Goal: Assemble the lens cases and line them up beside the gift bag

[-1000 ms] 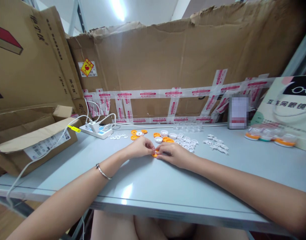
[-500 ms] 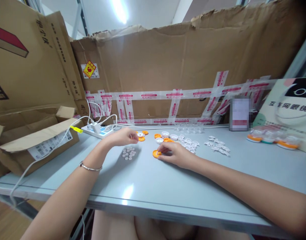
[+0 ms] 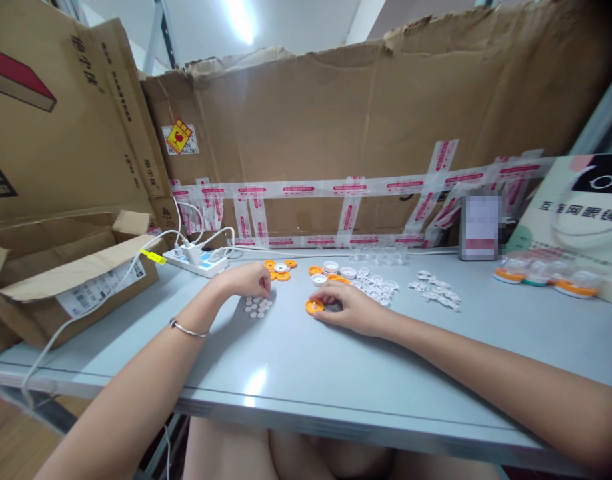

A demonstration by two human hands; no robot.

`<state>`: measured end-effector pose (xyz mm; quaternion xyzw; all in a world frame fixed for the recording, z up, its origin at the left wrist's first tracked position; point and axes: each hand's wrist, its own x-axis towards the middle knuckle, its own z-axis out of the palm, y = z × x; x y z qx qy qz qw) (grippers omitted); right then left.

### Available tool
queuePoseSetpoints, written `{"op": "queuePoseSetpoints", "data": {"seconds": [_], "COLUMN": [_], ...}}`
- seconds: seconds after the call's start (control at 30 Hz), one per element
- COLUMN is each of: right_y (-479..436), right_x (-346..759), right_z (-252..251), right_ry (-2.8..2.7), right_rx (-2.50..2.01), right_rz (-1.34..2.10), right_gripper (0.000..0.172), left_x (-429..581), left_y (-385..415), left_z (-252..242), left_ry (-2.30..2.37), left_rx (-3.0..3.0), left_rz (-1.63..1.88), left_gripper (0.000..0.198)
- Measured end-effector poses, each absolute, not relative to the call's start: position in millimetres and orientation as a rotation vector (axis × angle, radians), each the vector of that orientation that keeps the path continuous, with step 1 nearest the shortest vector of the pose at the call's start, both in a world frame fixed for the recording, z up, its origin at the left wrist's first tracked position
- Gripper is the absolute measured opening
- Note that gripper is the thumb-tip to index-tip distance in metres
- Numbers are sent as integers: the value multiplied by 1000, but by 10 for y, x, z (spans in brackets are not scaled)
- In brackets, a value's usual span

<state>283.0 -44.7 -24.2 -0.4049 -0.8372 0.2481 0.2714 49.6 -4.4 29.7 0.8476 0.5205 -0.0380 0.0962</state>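
My right hand (image 3: 343,303) pinches the rim of a round orange plastic cap (image 3: 312,307) resting on the table; a small white piece stands at the cap's centre. My left hand (image 3: 255,280) is closed, fingertips pointing down at the edge of a cluster of small white discs (image 3: 256,307). Whether a disc is between those fingertips is hidden. Just behind the left hand lies a group of orange caps (image 3: 283,275) around a white cap (image 3: 281,267). More white caps (image 3: 331,267) and orange ones sit behind my right hand, beside a pile of white lattice-like parts (image 3: 381,288).
Another heap of white parts (image 3: 436,291) lies farther right. Clear plastic pieces (image 3: 379,255) line the back by the taped cardboard (image 3: 306,133). A phone-like screen (image 3: 482,227) and capped containers (image 3: 546,275) stand right. On the left are a power strip (image 3: 199,261) and an open carton (image 3: 76,280).
My left hand has moved from beside the orange cap group down and slightly left to the white discs. My right hand stays at the orange cap, having shifted only slightly.
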Motion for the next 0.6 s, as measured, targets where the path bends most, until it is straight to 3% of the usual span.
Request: {"op": "queuePoseSetpoints", "data": {"seconds": [0.17, 0.6], "right_y": [-481, -481], "right_x": [2824, 2826], "right_z": [-201, -225], "right_ry": [-2197, -2114], "right_rx": [-1094, -1183], "right_rz": [770, 905], "right_gripper": [23, 28], "left_x": [510, 471], "left_y": [-55, -111], "left_z": [288, 404], "left_ry": [1555, 1569], "left_rx": [2509, 2458], "left_rz": [-105, -135], "left_gripper": [20, 21]}}
